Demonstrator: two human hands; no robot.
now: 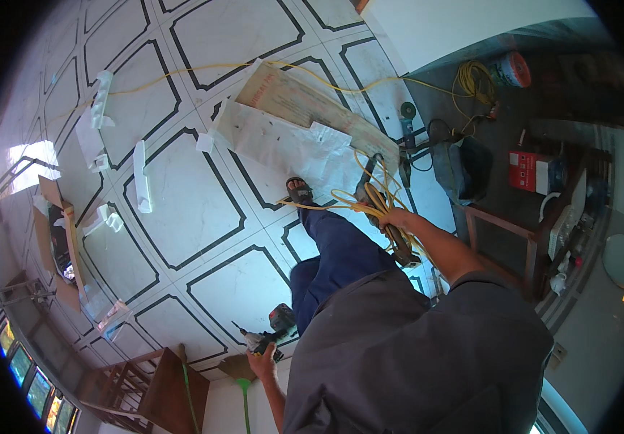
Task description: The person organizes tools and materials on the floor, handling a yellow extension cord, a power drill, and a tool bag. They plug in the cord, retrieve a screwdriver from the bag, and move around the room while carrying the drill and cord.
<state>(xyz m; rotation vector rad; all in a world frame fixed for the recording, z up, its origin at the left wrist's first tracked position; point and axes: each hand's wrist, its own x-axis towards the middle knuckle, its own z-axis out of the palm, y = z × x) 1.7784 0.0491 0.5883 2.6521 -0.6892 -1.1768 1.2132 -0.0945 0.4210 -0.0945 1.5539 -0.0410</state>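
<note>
My left hand [263,364], low in the view, is closed round a cordless drill [258,341] with a thin bit and a dark battery pack. The bit points up and left. My right hand [397,219] grips a bundled yellow cord [375,204] together with a long, dark power tool [401,247]; its exact kind is partly hidden by the loops. Beyond that hand, flattened cardboard [305,101] and a clear plastic sheet [276,141] lie on the tiles. An angle grinder [407,119] rests just past the cardboard's right end.
White foam pieces [143,177] are scattered at left, near an open carton [73,253]. A yellow extension cord [312,71] crosses the floor to a coil [475,79] beside a bucket [511,70]. Wooden furniture [160,390] and a broom [238,367] stand at lower left; a bag [464,166] sits at right.
</note>
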